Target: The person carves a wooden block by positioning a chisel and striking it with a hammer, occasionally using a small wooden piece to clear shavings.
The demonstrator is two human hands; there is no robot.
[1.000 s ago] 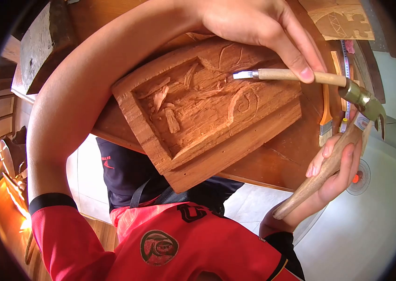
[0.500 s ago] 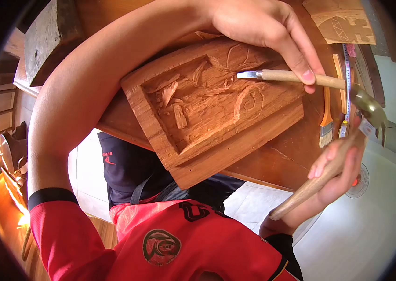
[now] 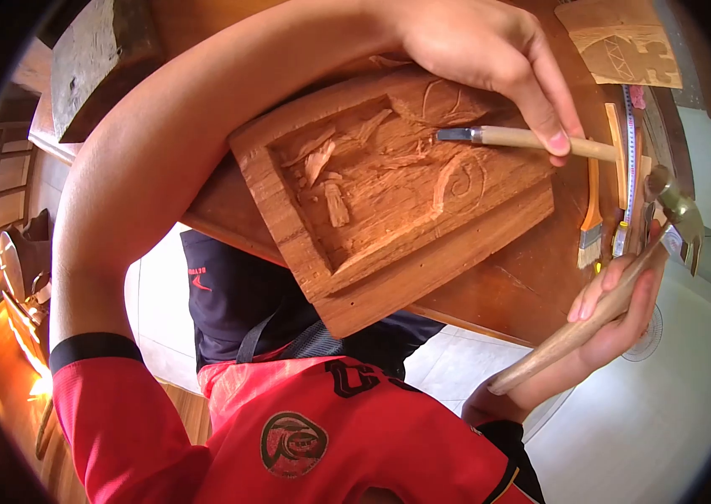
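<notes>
My left hand (image 3: 502,71) grips a wooden-handled chisel (image 3: 516,137) between thumb and fingers. The chisel lies nearly level, its steel blade end at the carved recess of a thick reddish-brown wooden block (image 3: 422,286). Loose wood chips (image 3: 337,204) lie in that recess, and curved lines are cut or drawn at its right side. My right hand (image 3: 624,315) is closed round the wooden handle of a claw hammer (image 3: 569,336). The hammer's metal head is close to the butt of the chisel's handle, apparently a small gap away.
Right of the block on the wooden table (image 3: 498,290) lie a flat brush (image 3: 591,227), a measuring tape (image 3: 629,151) and wooden strips. A patterned wooden piece (image 3: 624,46) lies at the upper right. A dark heavy block (image 3: 99,67) stands at the upper left.
The hammer head has shifted slightly right, away from the chisel's butt. The chisel blade has turned a little and looks darker. The whole view has shifted slightly.
</notes>
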